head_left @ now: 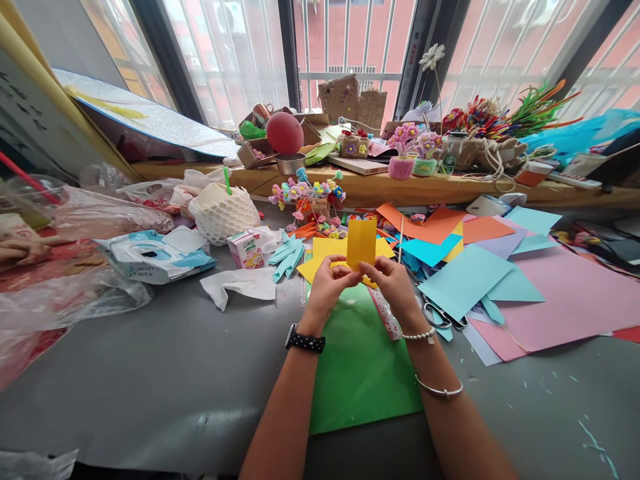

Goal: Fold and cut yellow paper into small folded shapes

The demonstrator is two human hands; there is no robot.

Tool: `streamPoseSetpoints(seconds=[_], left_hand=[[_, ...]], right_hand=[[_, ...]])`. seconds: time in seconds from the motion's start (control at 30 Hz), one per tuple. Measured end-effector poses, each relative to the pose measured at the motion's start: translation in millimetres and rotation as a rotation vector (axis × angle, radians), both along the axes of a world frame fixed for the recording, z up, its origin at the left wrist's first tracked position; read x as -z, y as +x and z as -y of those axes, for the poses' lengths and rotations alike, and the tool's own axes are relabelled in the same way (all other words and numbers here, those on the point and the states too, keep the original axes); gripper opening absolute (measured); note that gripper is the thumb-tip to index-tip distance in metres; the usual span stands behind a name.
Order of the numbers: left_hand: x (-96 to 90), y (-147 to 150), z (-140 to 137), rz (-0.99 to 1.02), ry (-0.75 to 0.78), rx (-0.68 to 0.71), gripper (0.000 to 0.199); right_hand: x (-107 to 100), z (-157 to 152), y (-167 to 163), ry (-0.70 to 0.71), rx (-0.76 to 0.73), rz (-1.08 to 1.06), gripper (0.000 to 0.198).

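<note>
A small upright piece of yellow paper (361, 244) is held between my two hands above the table. My left hand (331, 285) pinches its lower left corner, fingers curled behind. At the lower right corner, my right hand (393, 285) grips it between thumb and fingers. More yellow paper (324, 251) lies just behind the hands. Under my forearms is a green sheet (360, 373) with a shiny surface. Scissors (437, 313) lie to the right of my right hand, partly beneath light blue paper (467, 280).
Pink paper (575, 300) and orange paper (430, 225) spread to the right. On the left are a wet-wipe pack (155, 257), a small pink box (246, 249), a tissue (240, 287) and a netted coconut (223, 212). Craft flowers (310, 197) stand behind, below a cluttered wooden ledge (200, 172).
</note>
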State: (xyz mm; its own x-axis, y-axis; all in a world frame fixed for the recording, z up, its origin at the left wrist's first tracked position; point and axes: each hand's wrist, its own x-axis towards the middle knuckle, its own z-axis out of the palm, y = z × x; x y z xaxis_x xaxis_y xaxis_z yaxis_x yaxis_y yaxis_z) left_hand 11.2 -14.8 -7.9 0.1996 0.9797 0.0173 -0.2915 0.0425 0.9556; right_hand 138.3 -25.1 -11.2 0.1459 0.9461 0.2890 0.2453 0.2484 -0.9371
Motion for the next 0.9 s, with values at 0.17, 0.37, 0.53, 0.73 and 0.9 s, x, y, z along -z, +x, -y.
streamPoseSetpoints(seconds=[0.17, 0.37, 0.53, 0.73, 0.9], left_hand=[[-1.4, -0.8, 0.4, -0.018, -0.043, -0.015, 0.048], [-1.7, -1.5, 0.8, -0.002, -0.037, -0.008, 0.048], [0.5, -1.6, 0.0, -0.034, -0.031, 0.04, 0.051], [0.0, -1.6, 0.8, -0.081, 0.008, 0.036, 0.054], [0.4, -1.4, 2.0, -0.098, 0.006, 0.079, 0.052]], right_hand=[[-0.4, -0.4, 0.4, -0.017, -0.015, -0.09, 0.032], [1.0, -1.1, 1.0, -0.056, -0.048, -0.079, 0.034], [4.6, -1.9, 1.1, -0.04, -0.048, -0.076, 0.029], [-0.2, 0.7, -0.5, -0.058, -0.063, -0.1, 0.029], [-4.1, -0.3, 1.0, -0.061, 0.004, -0.217, 0.026]])
